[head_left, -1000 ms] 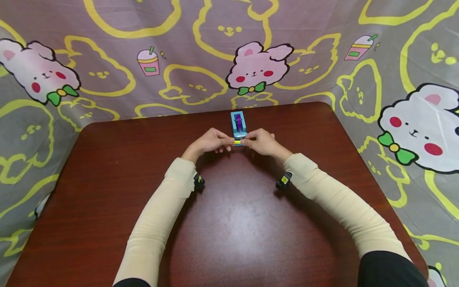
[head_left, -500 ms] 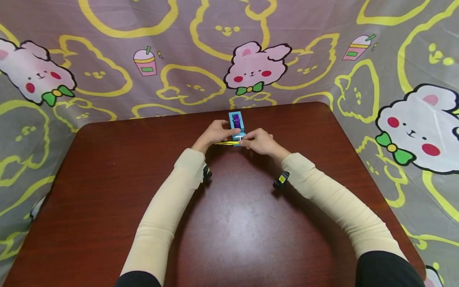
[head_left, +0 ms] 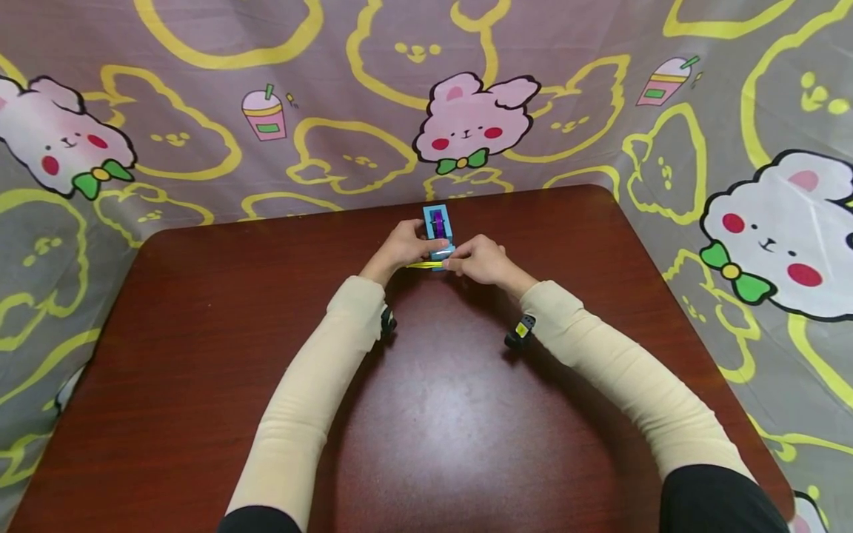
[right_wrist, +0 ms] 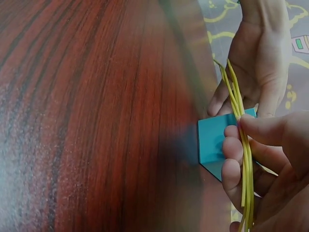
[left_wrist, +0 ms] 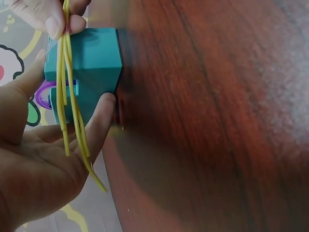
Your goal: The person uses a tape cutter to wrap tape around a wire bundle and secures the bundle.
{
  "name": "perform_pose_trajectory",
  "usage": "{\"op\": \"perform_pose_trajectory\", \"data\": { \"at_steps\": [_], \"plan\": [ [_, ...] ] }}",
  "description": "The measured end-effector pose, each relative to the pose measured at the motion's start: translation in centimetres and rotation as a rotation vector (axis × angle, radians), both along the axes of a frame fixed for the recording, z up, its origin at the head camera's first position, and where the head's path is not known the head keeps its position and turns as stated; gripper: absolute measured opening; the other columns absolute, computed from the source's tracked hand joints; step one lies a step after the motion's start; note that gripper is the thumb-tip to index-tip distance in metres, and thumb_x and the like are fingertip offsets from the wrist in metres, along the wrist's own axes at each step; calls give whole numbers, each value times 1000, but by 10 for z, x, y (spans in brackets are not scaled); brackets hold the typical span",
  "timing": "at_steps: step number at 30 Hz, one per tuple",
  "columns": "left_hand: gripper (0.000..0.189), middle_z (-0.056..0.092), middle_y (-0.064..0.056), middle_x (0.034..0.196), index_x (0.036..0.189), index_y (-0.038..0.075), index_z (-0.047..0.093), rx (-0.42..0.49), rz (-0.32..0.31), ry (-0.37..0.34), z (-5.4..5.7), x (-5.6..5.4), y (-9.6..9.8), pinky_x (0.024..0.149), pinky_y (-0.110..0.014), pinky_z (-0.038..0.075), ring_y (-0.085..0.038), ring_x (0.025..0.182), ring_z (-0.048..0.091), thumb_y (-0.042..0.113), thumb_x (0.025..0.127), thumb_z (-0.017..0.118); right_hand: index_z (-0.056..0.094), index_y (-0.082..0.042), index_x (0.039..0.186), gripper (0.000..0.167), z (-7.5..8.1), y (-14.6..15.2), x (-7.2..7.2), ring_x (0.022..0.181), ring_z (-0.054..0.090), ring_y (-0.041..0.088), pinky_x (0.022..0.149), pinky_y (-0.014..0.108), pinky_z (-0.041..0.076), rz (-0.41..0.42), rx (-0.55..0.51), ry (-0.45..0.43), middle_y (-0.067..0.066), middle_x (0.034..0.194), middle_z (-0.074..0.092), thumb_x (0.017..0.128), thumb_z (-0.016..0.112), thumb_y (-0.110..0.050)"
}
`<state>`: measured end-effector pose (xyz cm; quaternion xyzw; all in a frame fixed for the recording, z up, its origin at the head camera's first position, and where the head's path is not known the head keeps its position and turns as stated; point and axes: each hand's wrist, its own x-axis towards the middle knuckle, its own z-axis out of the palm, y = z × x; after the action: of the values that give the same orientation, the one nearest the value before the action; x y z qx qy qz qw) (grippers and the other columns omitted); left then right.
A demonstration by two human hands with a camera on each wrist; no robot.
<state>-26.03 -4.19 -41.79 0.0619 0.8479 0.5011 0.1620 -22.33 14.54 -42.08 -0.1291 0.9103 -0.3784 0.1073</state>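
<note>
A blue-green tape dispenser [head_left: 436, 210] with a purple roll core [left_wrist: 42, 94] stands near the table's far edge. My left hand [head_left: 403, 243] holds it from the left side, thumb and fingers on either side of its body [left_wrist: 104, 53]. Right in front of the dispenser, my right hand [head_left: 485, 260] pinches a bundle of thin yellow wires [right_wrist: 236, 94] near its middle. One end of the bundle [left_wrist: 72, 89] sticks out leftward past the left palm; the other lies along the right fingers. The dispenser's cutting edge is partly covered by the right fingers.
The dark red wooden table [head_left: 440, 414] stretches toward me with a glossy light patch. A patterned cloth [head_left: 346, 155] hangs right behind the far table edge and along both sides. Each wrist carries a small black camera [head_left: 520, 332].
A second ago both hands were at the yellow wires. My left hand has let go of them and moved up onto the dispenser's side. The right hand keeps its pinch, almost in place.
</note>
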Motion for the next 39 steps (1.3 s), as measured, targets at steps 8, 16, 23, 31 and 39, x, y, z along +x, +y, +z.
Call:
{"op": "perform_pose_trajectory", "data": {
  "at_steps": [8,16,23,31,39],
  "plan": [
    [52,66,-15,107,132,0,57,33,9,1,-1,2,2,77,-33,55,-22,85,60,27,92,76,81,-8,93,21,-3,1,1,82,61,22,107,65,17,-10,-30,22,1,71,70,96,70,-25],
    [52,66,-15,108,130,0,58,39,25,-3,0,0,3,80,-32,54,-21,88,61,27,91,77,82,-7,93,19,-11,3,0,77,62,20,103,58,24,30,-65,105,5,75,73,95,72,-23],
    [51,67,-15,109,130,0,59,35,19,-3,2,0,3,81,-32,54,-20,89,61,27,91,77,82,-9,91,16,-15,5,-5,77,62,18,92,51,22,108,-67,203,3,75,71,96,71,-19],
    [51,66,-16,109,130,-1,59,45,25,-7,0,-2,2,83,-34,55,-21,89,61,25,91,77,83,-11,90,10,-15,7,-8,85,66,20,88,51,24,230,19,330,0,83,73,93,74,-16],
    [59,66,-14,111,136,0,56,46,35,-13,-6,-3,2,85,-36,55,-21,92,62,28,90,79,83,-13,94,12,-26,8,-9,95,68,18,90,49,24,223,7,256,0,98,76,94,73,-19]
  ]
}}
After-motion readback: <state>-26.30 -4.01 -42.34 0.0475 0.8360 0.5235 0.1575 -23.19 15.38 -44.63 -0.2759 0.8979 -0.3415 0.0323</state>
